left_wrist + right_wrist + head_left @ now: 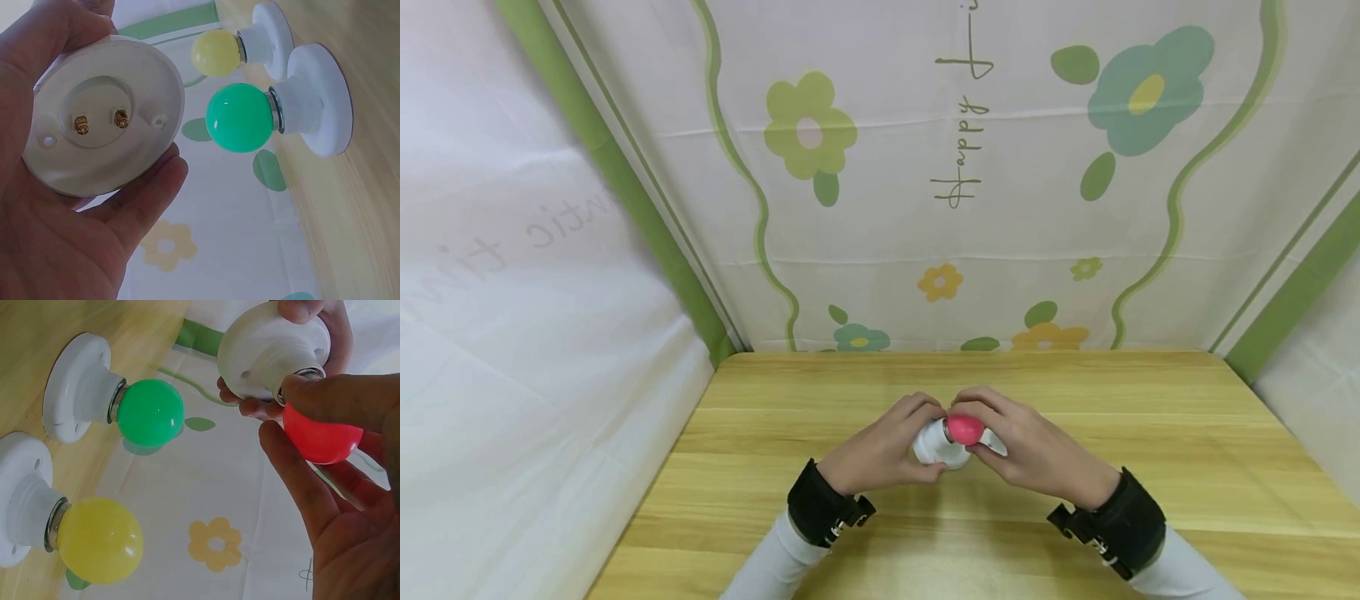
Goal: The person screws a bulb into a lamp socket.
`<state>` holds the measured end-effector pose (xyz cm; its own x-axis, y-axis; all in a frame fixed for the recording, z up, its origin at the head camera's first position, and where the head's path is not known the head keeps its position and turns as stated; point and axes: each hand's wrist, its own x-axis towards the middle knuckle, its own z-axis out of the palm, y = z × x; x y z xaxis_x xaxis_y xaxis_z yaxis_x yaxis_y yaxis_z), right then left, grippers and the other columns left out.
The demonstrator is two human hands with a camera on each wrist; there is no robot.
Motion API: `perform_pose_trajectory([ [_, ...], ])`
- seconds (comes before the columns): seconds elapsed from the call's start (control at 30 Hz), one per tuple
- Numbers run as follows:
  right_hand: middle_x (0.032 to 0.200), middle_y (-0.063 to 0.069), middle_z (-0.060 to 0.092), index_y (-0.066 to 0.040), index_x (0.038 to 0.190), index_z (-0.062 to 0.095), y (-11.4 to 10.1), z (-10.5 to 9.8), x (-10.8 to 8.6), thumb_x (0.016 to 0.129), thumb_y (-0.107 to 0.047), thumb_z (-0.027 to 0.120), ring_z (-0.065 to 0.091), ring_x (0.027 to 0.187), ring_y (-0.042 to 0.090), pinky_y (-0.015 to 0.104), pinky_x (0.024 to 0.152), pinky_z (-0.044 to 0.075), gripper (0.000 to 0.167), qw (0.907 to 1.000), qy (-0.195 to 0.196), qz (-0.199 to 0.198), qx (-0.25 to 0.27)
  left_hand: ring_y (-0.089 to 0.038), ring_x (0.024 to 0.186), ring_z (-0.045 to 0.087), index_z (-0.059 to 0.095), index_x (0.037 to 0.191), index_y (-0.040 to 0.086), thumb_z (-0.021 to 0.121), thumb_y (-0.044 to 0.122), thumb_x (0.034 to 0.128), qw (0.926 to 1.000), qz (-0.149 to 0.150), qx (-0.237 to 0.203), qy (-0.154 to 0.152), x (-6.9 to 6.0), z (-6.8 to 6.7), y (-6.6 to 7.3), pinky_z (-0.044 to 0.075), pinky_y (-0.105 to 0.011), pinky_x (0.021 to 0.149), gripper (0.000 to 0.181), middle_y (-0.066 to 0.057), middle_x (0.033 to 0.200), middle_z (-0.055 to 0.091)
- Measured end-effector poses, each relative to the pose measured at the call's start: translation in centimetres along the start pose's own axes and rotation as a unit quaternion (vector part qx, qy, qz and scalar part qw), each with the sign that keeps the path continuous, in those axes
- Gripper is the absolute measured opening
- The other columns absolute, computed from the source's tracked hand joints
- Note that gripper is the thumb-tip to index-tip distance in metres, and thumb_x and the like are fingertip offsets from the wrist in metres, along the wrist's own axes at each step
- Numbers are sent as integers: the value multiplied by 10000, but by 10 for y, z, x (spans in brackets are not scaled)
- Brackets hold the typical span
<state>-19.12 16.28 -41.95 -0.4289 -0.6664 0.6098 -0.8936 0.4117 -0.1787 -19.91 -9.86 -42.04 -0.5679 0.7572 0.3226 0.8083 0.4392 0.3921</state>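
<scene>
My left hand (pixel 880 450) grips a round white lamp holder (pixel 250 347) by its rim. Its underside, with two brass screws, faces the camera in the left wrist view. A red light bulb (pixel 325 434) sits at the socket's mouth, with a strip of its metal cap showing. Thumb and fingers of my right hand (pixel 1033 446) pinch this bulb near its neck. How deep the cap is in the socket cannot be seen. In the head view the hands cover much of the lamp holder (pixel 929 447).
Two more white lamp holders stand on the wooden table (pixel 760 500), one with a green bulb (pixel 240 119), the other with a yellow bulb (pixel 100 540). Both bulbs are hidden in the head view. A flower-printed cloth (pixel 880 217) hangs behind the table.
</scene>
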Motion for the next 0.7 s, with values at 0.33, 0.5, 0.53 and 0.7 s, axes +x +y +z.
perform_pose_trajectory([
  [0.33, 1259, 8, 689, -63, 1341, 662, 1, 0, -2, 882, -197, 885, 716, 1053, 122, 311, 877, 639, 527, 9997, 34, 108, -224, -129, 1126, 571, 586, 1329, 82, 865, 221, 883, 10000, 36, 16, 22, 0, 1, 0, 533, -187, 982, 544, -28, 1294, 582],
  [0.5, 1216, 5, 718, -70, 1354, 663, 1, 1, -3, 937, -332, 838, 725, 1022, 104, 298, 856, 643, 522, 9992, 39, 237, -321, -124, 1123, 565, 589, 1313, 83, 861, 212, 886, 10000, 67, 46, 43, 0, 1, -1, 529, -178, 974, 523, -21, 1290, 576],
  [0.53, 1205, 4, 722, -71, 1354, 664, 1, 1, -3, 938, -344, 836, 724, 1012, 100, 294, 849, 643, 527, 9991, 40, 253, -337, -121, 1126, 564, 589, 1310, 82, 860, 212, 887, 10000, 56, 55, 33, 0, 1, -1, 527, -175, 974, 519, -18, 1290, 573],
  [0.7, 1167, -2, 731, -70, 1345, 672, 2, 2, -3, 948, -388, 818, 720, 977, 85, 270, 820, 640, 529, 9988, 62, 294, -395, -115, 1132, 563, 592, 1312, 76, 858, 214, 887, 10000, 14, 61, 2, 0, 1, -1, 525, -174, 979, 519, -16, 1291, 574],
])
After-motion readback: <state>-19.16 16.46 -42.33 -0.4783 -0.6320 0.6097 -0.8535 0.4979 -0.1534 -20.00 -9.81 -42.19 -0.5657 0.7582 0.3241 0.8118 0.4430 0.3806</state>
